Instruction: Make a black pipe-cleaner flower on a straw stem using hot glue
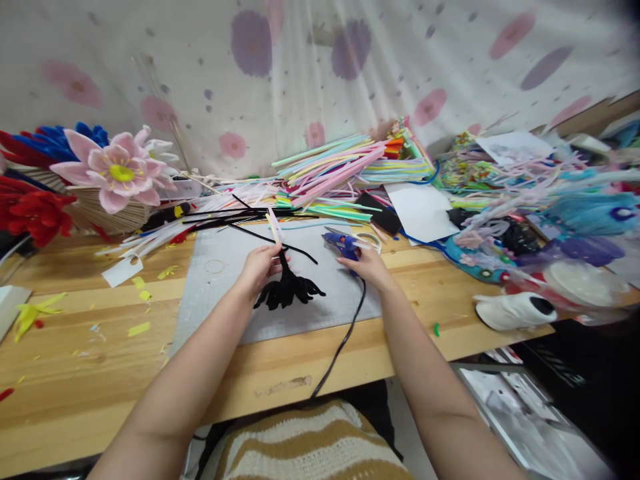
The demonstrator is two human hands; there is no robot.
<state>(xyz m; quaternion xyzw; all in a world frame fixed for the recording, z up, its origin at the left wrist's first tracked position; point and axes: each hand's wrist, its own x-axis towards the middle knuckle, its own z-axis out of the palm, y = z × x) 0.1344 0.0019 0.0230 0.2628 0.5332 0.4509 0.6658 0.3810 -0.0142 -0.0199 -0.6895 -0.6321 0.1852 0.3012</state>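
Left hand (263,267): pinching a black fuzzy flower (287,288), upside down
Right hand (369,263): wrapped round blue glue gun (345,244)
Desk (75,400): pastel stems (336,175) heaped far side

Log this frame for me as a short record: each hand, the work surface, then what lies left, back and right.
Left hand: holds black flower by its stem, petals down
Right hand: around blue glue gun
Surface: grey mat on wooden table
Left: pink flower, red flower
Back: pile of pastel strips
Right: white spool on its side
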